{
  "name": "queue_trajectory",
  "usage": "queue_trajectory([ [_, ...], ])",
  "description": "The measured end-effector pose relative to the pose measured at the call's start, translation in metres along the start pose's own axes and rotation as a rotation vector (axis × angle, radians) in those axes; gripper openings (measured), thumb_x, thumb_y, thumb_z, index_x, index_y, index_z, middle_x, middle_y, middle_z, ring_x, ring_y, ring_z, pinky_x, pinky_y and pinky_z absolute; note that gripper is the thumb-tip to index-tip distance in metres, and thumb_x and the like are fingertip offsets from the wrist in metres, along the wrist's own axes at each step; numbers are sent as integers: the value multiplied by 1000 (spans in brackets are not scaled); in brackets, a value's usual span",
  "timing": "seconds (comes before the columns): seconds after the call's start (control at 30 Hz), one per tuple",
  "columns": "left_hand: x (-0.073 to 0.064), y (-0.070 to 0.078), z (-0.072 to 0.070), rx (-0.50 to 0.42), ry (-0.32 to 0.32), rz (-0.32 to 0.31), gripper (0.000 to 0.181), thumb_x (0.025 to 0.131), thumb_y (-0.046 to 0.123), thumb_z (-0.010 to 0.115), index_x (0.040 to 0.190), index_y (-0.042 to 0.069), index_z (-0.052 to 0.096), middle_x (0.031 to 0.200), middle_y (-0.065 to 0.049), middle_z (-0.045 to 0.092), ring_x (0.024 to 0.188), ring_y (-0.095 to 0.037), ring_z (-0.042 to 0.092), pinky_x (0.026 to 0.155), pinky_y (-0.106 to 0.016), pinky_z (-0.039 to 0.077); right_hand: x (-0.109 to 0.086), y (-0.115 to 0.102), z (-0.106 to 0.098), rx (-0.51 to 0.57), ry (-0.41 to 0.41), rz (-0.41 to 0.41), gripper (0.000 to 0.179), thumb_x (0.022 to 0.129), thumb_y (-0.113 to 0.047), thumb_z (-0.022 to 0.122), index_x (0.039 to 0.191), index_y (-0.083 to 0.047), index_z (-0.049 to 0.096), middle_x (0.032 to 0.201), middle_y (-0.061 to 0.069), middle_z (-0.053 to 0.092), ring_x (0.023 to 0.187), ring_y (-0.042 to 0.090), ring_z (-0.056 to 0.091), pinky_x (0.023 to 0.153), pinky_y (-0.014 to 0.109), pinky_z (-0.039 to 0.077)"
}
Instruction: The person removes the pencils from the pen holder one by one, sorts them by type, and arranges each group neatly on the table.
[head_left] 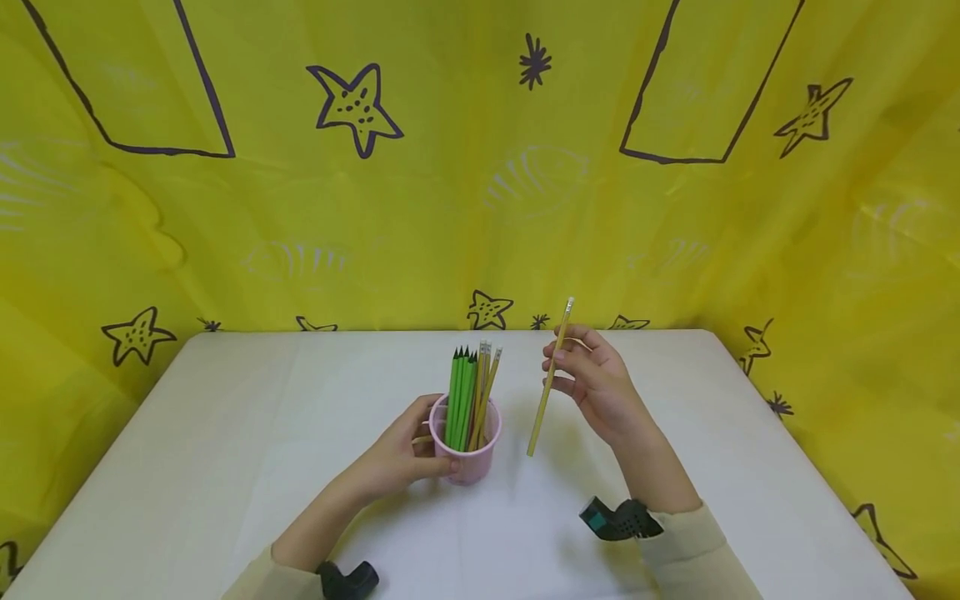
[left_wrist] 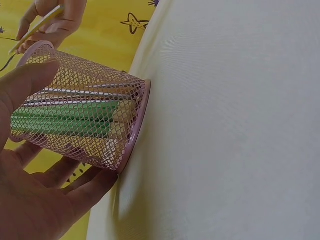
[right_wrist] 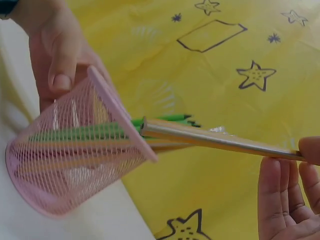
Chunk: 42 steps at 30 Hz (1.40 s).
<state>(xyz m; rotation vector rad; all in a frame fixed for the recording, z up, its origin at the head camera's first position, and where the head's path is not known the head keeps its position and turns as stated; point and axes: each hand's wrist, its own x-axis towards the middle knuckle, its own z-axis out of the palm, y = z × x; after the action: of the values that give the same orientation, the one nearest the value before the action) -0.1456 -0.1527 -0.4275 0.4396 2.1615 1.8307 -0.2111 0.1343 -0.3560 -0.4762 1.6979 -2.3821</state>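
Well, pink cup [head_left: 477,467] holds green, yellow pencils [head_left: 460,404]

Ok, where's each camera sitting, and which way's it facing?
Head: worn on the head, facing forward and down at cup and held pencil; left hand, right hand, both sleeves show.
Left wrist: on that wrist, facing the cup's side; left hand near, right hand beyond.
Right wrist: on that wrist, facing held pencil and cup; right hand at right, left hand top left.
The wrist views share the cup and held pencil.
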Motion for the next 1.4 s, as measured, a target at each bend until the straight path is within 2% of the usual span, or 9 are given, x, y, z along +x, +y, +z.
queue_trajectory([
  [0.3,1,1,0,21,25,-9,82,79,11,84,147,18,38,147,-12,47,131,-38,52,105,-47,49,6,14,-11,-142,73,76,26,94,4,59,112,-13,56,89,-2,62,81,11,65,72,28,60],
  [0.47,1,2,-2,22,27,0,80,79,10,84,145,14,39,146,-14,47,130,-40,52,105,-48,49,9,23,-16,-204,71,82,29,93,6,58,115,-14,56,93,2,64,83,15,64,75,30,61],
  [0.8,0,5,-3,5,36,-17,79,80,9,83,145,14,39,148,-15,46,132,-39,51,106,-47,48,13,39,-19,-324,70,122,40,91,4,62,128,1,49,90,-1,64,76,13,65,72,30,61],
  [0.97,1,4,-3,9,41,-44,80,79,11,84,145,17,39,149,-13,46,132,-39,51,106,-47,48,13,45,-17,-364,70,157,41,91,1,64,129,1,48,89,1,64,75,14,65,70,30,61],
  [1.4,0,4,-3,6,37,-18,79,79,8,83,145,13,39,147,-16,47,131,-40,51,106,-48,48,14,58,-20,-432,109,225,44,90,1,65,130,0,48,86,3,63,69,13,63,64,26,59],
])
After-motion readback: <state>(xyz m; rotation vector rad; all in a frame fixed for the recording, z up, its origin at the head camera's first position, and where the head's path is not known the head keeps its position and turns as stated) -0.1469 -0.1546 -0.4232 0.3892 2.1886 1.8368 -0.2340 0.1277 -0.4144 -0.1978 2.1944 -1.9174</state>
